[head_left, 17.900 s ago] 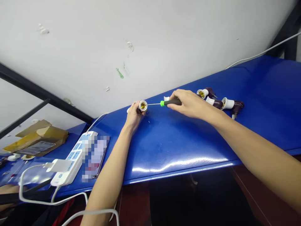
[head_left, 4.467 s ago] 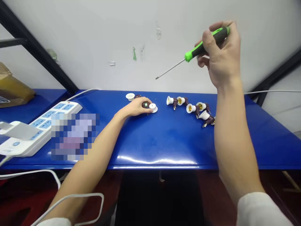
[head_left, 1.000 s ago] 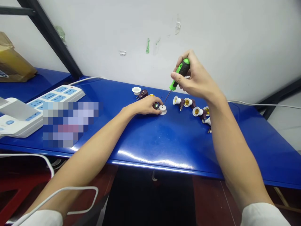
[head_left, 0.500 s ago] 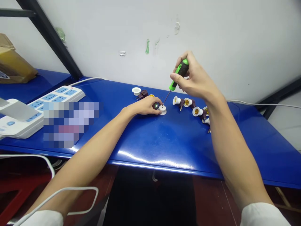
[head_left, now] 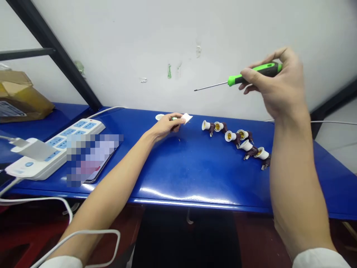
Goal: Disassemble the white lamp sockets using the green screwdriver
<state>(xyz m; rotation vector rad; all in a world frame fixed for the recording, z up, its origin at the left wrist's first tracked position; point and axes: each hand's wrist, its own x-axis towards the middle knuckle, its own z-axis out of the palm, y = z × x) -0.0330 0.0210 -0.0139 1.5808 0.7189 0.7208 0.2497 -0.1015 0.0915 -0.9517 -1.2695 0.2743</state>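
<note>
My right hand (head_left: pixel 281 83) is closed around the green and black handle of a screwdriver (head_left: pixel 237 79). The screwdriver is raised off the table and lies nearly level, its tip pointing left before the wall. Over the back of the table, my left hand (head_left: pixel 167 127) grips a lamp socket, its white flared end (head_left: pixel 186 118) turned to the right and its dark body mostly hidden by the fingers. Just behind that hand a loose white ring-shaped part (head_left: pixel 159 117) shows in part. Several lamp sockets (head_left: pixel 230 136) with white cups, brass insides and dark plugs lie between my hands.
On the left of the blue table (head_left: pixel 178 171) lie a white power strip (head_left: pixel 61 149) with an adapter and a partly blurred phone (head_left: pixel 103 167). White cables (head_left: pixel 92 232) loop over the front edge. Behind stands a wall (head_left: pixel 125 48); a cardboard box (head_left: pixel 25 96) sits far left.
My right hand has drawn the screwdriver up and to the right, away from the socket, tilting it level. My left hand has lifted and tipped the socket off the table. The view has shifted slightly.
</note>
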